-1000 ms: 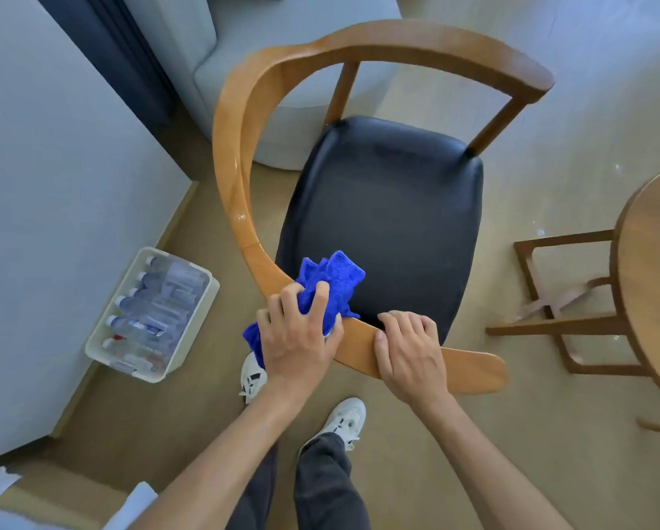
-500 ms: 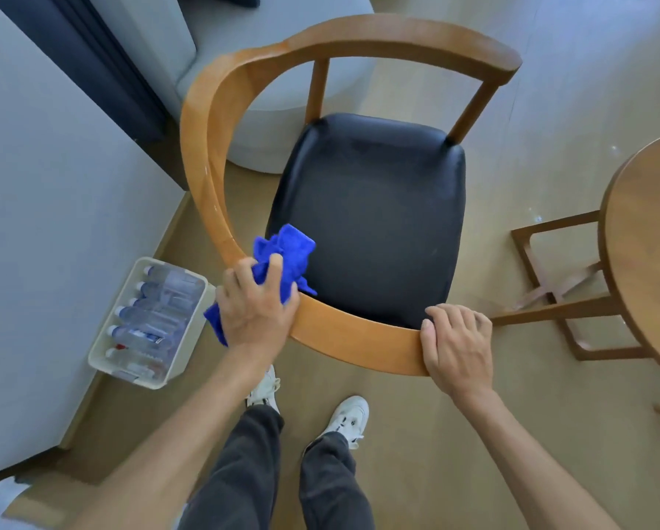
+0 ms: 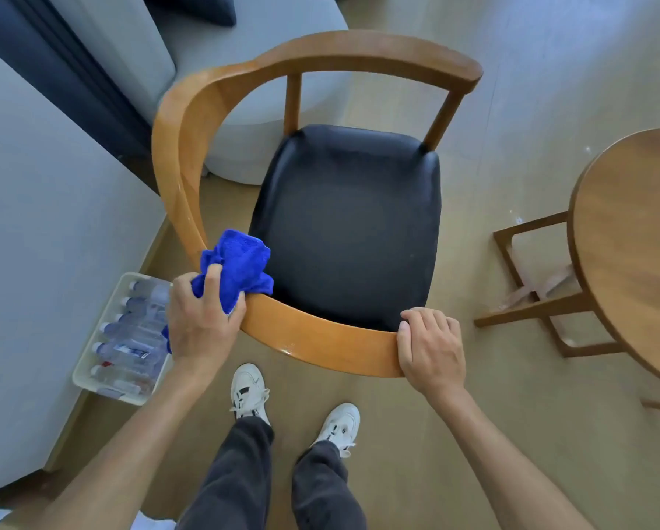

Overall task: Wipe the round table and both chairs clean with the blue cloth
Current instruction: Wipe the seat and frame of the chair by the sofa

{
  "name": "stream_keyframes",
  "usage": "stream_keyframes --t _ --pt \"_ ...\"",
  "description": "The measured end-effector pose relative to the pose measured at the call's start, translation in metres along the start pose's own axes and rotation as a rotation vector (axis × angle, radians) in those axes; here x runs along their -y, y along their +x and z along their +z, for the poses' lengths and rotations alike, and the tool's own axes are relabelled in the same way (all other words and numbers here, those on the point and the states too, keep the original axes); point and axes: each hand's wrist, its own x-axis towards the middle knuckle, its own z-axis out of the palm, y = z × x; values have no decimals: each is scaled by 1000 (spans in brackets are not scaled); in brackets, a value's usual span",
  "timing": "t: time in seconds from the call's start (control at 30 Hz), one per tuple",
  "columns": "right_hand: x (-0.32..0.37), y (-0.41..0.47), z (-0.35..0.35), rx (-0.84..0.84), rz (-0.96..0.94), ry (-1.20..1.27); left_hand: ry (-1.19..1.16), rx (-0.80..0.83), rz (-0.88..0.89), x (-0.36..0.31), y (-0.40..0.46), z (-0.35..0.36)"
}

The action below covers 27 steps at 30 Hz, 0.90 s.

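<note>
A wooden chair [image 3: 321,338] with a curved arm rail and a black seat [image 3: 351,223] stands in front of me. My left hand [image 3: 200,319] presses the bunched blue cloth [image 3: 240,262] onto the rail at its near left bend. My right hand [image 3: 431,346] grips the rail's near right end. The round wooden table [image 3: 634,242] shows at the right edge, with its base frame [image 3: 531,311] on the floor.
A clear tray of plastic bottles [image 3: 125,338] lies on the floor by the grey wall at left. A pale grey sofa [image 3: 252,93] stands behind the chair. My white shoes [image 3: 248,392] are just below the rail on the wooden floor.
My left hand has slid the cloth leftward along the rail toward the bend. My right hand shifted from the middle of the rail to its right end and stays there.
</note>
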Motion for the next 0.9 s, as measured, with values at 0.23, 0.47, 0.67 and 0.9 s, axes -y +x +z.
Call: stream_keyframes --t 0.23,0.47,0.67,0.9 --pt "-10 -7 -3 49 50 117 5 97 30 -143 -89 33" --pt "-29 -17 -11 63 0 110 -72 252 214 -166 -86 20" --pt "-9 -10 -8 25 -121 -114 38 142 358 -37 -16 -3" --pt "87 16 2 167 -118 7 220 84 327 52 87 -9"
